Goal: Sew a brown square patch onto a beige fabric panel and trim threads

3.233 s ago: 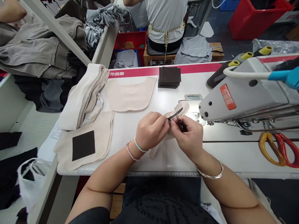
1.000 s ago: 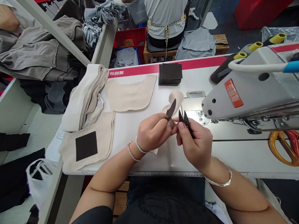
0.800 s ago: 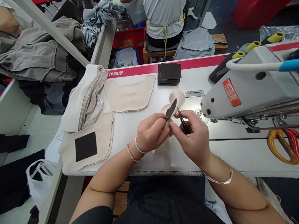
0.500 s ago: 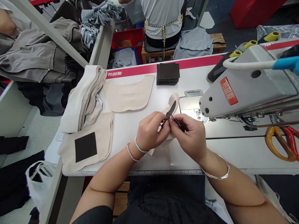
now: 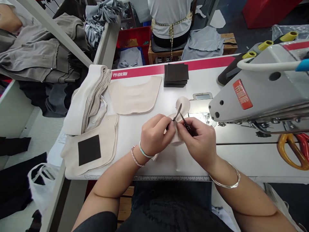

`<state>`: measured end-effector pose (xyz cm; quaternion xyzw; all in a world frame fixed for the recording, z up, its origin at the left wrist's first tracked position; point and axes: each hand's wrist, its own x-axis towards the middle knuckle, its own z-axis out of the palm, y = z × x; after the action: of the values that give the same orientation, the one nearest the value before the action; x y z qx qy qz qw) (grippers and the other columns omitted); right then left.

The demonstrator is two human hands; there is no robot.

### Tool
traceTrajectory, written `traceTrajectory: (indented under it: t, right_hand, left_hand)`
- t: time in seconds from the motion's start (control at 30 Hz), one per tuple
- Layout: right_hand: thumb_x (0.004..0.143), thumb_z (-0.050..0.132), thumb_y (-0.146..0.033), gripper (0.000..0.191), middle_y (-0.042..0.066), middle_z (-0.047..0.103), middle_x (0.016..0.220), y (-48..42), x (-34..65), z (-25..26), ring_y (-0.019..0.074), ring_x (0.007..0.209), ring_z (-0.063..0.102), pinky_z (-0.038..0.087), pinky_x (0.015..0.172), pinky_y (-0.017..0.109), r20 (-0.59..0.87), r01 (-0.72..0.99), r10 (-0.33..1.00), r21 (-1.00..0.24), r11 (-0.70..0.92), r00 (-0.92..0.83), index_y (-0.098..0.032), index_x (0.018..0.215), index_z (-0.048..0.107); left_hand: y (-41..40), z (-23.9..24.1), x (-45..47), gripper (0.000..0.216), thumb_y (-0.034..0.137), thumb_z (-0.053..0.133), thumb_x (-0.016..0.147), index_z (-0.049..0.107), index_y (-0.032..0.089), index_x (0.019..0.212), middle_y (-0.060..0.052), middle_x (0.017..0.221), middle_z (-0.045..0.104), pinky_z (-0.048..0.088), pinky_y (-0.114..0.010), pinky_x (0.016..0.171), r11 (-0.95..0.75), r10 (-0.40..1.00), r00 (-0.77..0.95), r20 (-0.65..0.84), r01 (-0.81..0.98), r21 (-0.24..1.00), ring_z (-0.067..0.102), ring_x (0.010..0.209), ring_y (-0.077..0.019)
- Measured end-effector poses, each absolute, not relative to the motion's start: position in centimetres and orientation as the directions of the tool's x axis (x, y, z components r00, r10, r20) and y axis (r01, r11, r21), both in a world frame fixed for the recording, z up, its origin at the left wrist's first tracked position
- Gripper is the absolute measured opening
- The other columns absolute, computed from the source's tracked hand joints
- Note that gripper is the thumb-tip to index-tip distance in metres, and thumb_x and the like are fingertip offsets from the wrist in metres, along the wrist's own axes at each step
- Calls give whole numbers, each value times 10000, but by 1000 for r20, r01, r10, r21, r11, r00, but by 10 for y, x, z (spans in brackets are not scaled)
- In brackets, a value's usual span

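Note:
In front of me, my left hand [image 5: 156,134] pinches a narrow dark piece [image 5: 178,112] between thumb and forefinger; it looks like dark fabric seen almost edge-on. My right hand [image 5: 199,138] is closed round a slim black pointed tool [image 5: 187,125], tweezers or thread snips, I cannot tell which. Its tip points up and left, close to the dark piece. Beneath the fingers lies a cream fabric piece [image 5: 183,104] with a rounded end, partly hidden by both hands. Whether the left fingers also grip this cream fabric is hidden.
The sewing machine [image 5: 260,87] stands at right, with orange-handled scissors [image 5: 291,151] below it. Dark squares are stacked [image 5: 176,75] at the back. Cream panels [image 5: 135,96] and folded cream cloth [image 5: 83,103] lie left, a dark square [image 5: 89,150] on one. A person [image 5: 171,19] sits beyond.
The right hand and its tool have shifted slightly right, away from the left fingers. The dark piece now looks narrower, and more of the cream fabric's rounded end shows.

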<state>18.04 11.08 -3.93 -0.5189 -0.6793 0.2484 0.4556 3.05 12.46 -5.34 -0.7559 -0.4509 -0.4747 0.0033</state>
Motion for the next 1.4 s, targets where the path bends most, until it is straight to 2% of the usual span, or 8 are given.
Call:
traceTrajectory:
  t: [0.13, 0.23, 0.43, 0.63, 1.03, 1.1, 1.27, 1.4]
  right_hand:
    - [924, 513, -147, 136, -34, 542, 607, 99, 180, -36, 111, 618, 578, 465, 600, 248, 405, 390, 910, -827, 406, -90, -166, 994, 627]
    - [947, 477, -144, 173, -42, 526, 589, 92, 179, -33, 108, 596, 578, 467, 593, 247, 343, 329, 920, -861, 389, -189, -161, 1051, 615]
    - [970, 465, -210, 140, -29, 568, 612, 97, 177, -35, 93, 522, 508, 410, 513, 243, 174, 336, 957, -909, 247, -233, -181, 891, 577]
    - [964, 466, -207, 212, -19, 573, 629, 99, 175, -36, 93, 530, 482, 412, 523, 242, 169, 340, 949, -905, 257, -268, -203, 756, 506]
    - [973, 465, -223, 225, -9, 595, 665, 97, 174, -39, 92, 533, 479, 402, 518, 255, 184, 340, 958, -906, 253, -222, -205, 752, 504]
    - [970, 466, -207, 205, -6, 594, 672, 96, 174, -40, 95, 550, 493, 410, 528, 255, 210, 327, 952, -904, 276, -225, -202, 770, 513]
    - [959, 464, -169, 182, 0, 605, 677, 94, 175, -38, 104, 576, 526, 445, 554, 258, 288, 283, 927, -893, 350, -239, -201, 794, 533]
    - [954, 460, -160, 182, 17, 638, 710, 93, 175, -34, 117, 616, 570, 475, 584, 268, 321, 290, 913, -875, 388, -251, -199, 804, 556]
  left_hand:
    - [127, -56, 30, 139, 58, 560, 829, 540, 173, 752, -53, 885, 676, 519, -222, 644, -598, 660, 99, 745, 669, 441, 617, 733, -109]
    - [127, -56, 29, 144, 51, 561, 829, 534, 173, 757, -61, 906, 686, 545, -240, 688, -602, 658, 91, 748, 660, 449, 639, 784, -124]
    - [126, -52, 29, 133, 56, 560, 831, 548, 160, 748, -43, 779, 647, 507, -236, 613, -596, 672, 94, 734, 657, 462, 589, 699, -116]
    - [125, -50, 29, 128, 63, 562, 821, 563, 164, 742, -36, 751, 642, 495, -236, 593, -591, 672, 88, 735, 661, 462, 576, 669, -114]
    - [124, -52, 30, 131, 59, 569, 817, 551, 172, 751, -26, 753, 639, 490, -221, 554, -611, 653, 105, 750, 659, 440, 569, 643, -104]
    - [124, -52, 29, 129, 51, 578, 808, 542, 167, 766, -57, 840, 661, 518, -240, 592, -634, 629, 125, 767, 653, 414, 584, 673, -111]
    - [131, -52, 20, 184, 44, 517, 826, 439, 199, 767, -114, 1245, 642, 564, -309, 679, -765, 558, 283, 780, 540, 351, 621, 785, -136]
    - [137, -52, 13, 173, 71, 484, 847, 409, 213, 782, -102, 1198, 649, 542, -287, 619, -814, 521, 363, 773, 484, 321, 591, 734, -125]
